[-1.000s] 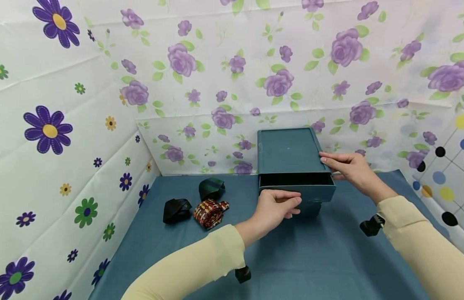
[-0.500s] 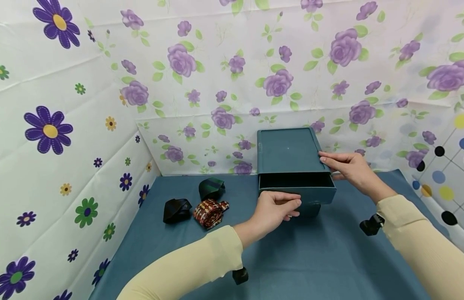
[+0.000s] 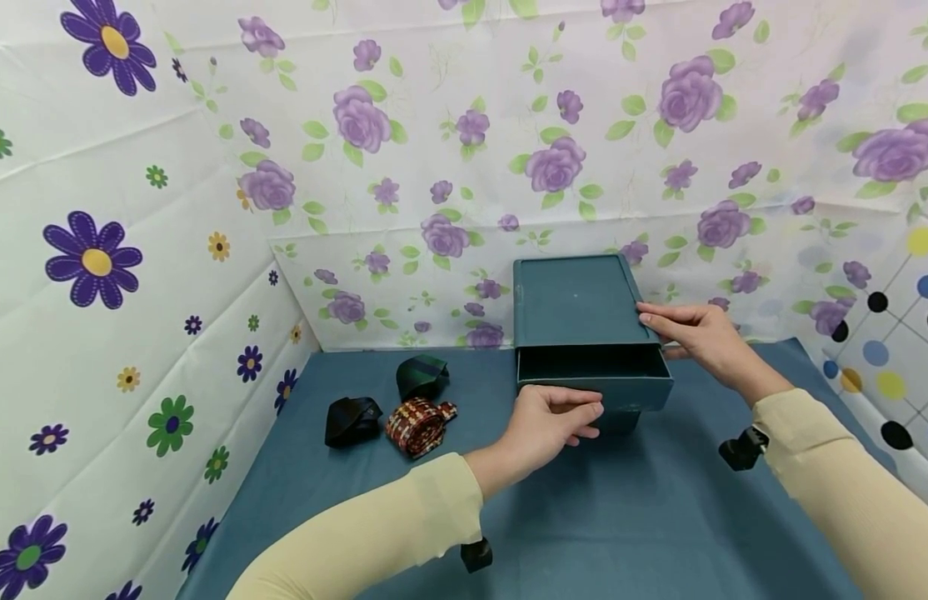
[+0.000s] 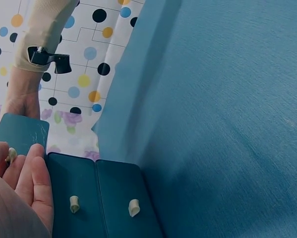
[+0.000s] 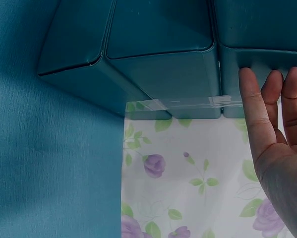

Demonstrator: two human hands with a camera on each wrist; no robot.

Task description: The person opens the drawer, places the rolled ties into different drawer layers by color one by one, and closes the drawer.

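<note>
A dark teal drawer box (image 3: 576, 300) stands at the back of the table, its top drawer (image 3: 644, 393) pulled partway out and dark inside. My left hand (image 3: 546, 425) is at the drawer front, its thumb and finger pinching a small cream pull tab (image 4: 11, 155). Two lower drawer fronts (image 4: 71, 178) with similar tabs show below in the left wrist view. My right hand (image 3: 700, 342) rests at the box's upper right edge, and in the right wrist view its straight fingers (image 5: 255, 99) press the box's side.
Left of the box lie three rolled neckties: a dark green one (image 3: 422, 377), a black one (image 3: 353, 422) and a red-and-yellow patterned one (image 3: 419, 427). Flowered sheeting (image 3: 434, 167) rises behind the blue cloth-covered table (image 3: 621, 525).
The top drawer has slid slightly farther out toward me, with my left hand moving along with it. My right hand and the neckties have stayed in place.
</note>
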